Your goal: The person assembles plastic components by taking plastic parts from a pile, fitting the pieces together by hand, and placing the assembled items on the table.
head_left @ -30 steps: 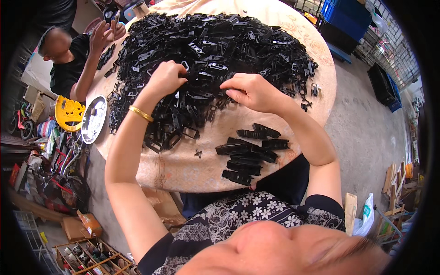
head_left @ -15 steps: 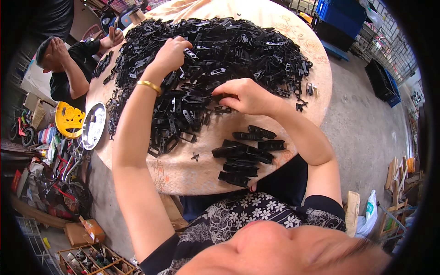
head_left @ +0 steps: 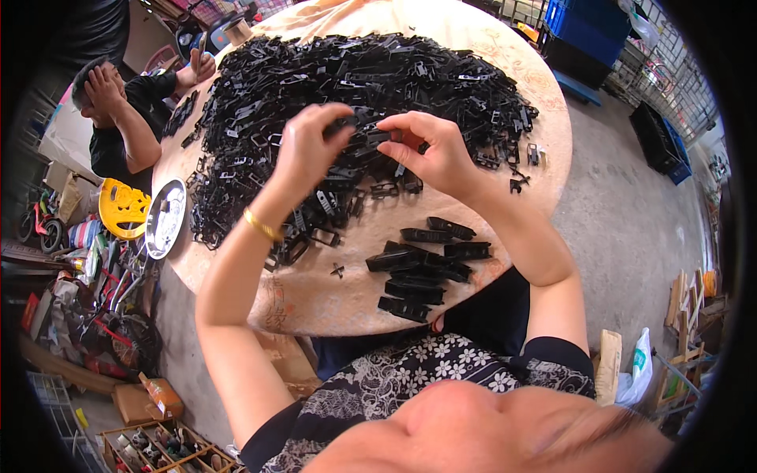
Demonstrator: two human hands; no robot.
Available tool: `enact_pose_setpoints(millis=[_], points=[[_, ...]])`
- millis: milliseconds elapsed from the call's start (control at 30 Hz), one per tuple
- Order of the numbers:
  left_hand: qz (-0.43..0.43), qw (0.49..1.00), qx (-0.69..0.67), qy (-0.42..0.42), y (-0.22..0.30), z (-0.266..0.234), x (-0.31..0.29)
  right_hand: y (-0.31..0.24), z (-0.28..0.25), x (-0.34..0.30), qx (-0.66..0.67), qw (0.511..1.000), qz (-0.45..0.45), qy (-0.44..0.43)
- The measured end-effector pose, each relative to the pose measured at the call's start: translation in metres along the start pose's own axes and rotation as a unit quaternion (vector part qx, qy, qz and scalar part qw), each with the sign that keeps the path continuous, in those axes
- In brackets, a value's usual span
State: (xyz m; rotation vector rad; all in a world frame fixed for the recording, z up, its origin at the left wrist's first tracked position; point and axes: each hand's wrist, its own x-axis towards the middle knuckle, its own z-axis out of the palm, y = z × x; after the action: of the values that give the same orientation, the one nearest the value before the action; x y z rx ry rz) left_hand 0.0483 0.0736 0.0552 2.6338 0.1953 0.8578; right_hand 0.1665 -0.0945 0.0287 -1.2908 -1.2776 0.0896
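Note:
A large heap of black plastic parts (head_left: pixel 268 87), narrow frames with slots, covers much of a round table. Over the near side of the heap my left hand (head_left: pixel 309 150), with a gold bangle on its wrist, is closed in a pinch on a dark piece; it is smeared by motion. Facing it, my right hand (head_left: pixel 432 148) pinches a black plastic part (head_left: pixel 378 136) between thumb and fingers. The fingertips are close but apart. Nearer my body lies a group of longer black assembled pieces (head_left: pixel 414 260). Left of them is a small black cross-shaped piece (head_left: pixel 337 271).
The patterned tablecloth (head_left: pixel 315 311) shows along the near edge. At the far left sits another person (head_left: pixel 118 118), a hand at the head. A metal tray (head_left: pixel 166 217) and a yellow plastic seat (head_left: pixel 124 206) stand by the left edge. Blue crates (head_left: pixel 587 31) are at right.
My left hand has drawn back from the heap toward my right hand, now with a dark piece. My right hand has risen slightly and turned toward it, showing a black part.

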Motion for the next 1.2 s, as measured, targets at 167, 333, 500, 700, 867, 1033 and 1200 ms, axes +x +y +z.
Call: enact_pose_setpoints(millis=[167, 333, 500, 700, 867, 1033, 1200], points=[[-0.189, 0.947, -0.254, -0.054, 0.039, 0.010, -0.042, -0.004, 0.003, -0.005, -0.038, 0.998, -0.022, -0.035], [-0.260, 0.843, -0.462, -0.094, 0.035, 0.004, -0.051, -0.003, 0.008, -0.007, -0.054, 0.996, -0.022, -0.066], [-0.272, 0.773, -0.568, -0.081, 0.037, 0.006, -0.055, -0.004, 0.008, -0.007, -0.166, 0.977, -0.124, -0.043], [-0.271, 0.719, -0.635, -0.080, 0.030, 0.007, -0.061, 0.007, 0.015, -0.009, -0.212, 0.951, -0.221, -0.035], [-0.266, 0.707, -0.650, -0.082, 0.034, 0.003, -0.060, 0.011, 0.011, -0.006, -0.125, 0.976, -0.165, -0.067], [-0.285, 0.751, -0.581, -0.136, 0.039, 0.010, -0.066, 0.030, -0.013, 0.014, 0.027, 0.994, 0.076, 0.077], [-0.268, 0.747, -0.557, -0.245, 0.044, 0.018, -0.073, 0.045, -0.045, 0.030, -0.323, 0.936, -0.104, 0.095]])
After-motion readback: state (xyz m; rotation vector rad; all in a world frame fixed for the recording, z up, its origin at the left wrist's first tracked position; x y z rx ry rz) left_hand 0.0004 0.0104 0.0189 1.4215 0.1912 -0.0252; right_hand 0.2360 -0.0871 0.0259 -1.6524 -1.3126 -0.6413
